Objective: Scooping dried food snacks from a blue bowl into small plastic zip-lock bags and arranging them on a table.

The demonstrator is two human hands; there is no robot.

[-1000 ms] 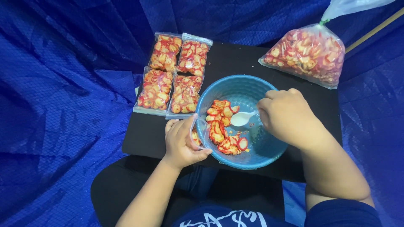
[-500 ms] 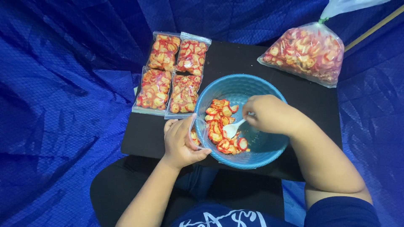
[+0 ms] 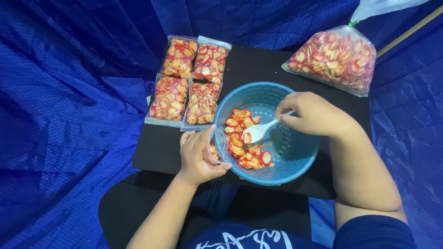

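Chips (image 3: pixel 243 138), red-rimmed and yellow-centred, lay heaped in the near-left part of the blue bowl (image 3: pixel 295 159), which sat on the black bench (image 3: pixel 258 64) just in front of me. My right hand (image 3: pixel 314 114) hung over the bowl's far-right side, fingers pressed together around the handle of a white plastic spoon (image 3: pixel 258 132); the spoon's scoop rested among the chips near the middle of the bowl. My left hand (image 3: pixel 198 154) was against the bowl's left rim, its fingers and thumb pinching a small clear bag (image 3: pixel 216 148) that was held right at the rim and already had a few chips in it. How wide the mouth of that bag stood I could not tell.

Beyond the bowl's left rim, four filled packets (image 3: pixel 189 85) of the same chips lay flat on the bench in two rows of two, edges touching, the nearest one just beside the bowl. Well beyond the bowl to the right, at the bench's far corner, a large clear sack (image 3: pixel 334 57) of chips lay on its side, its neck tied off. Blue tarpaulin (image 3: pixel 69 115) spread around the bench on every side, wrinkled and folded.
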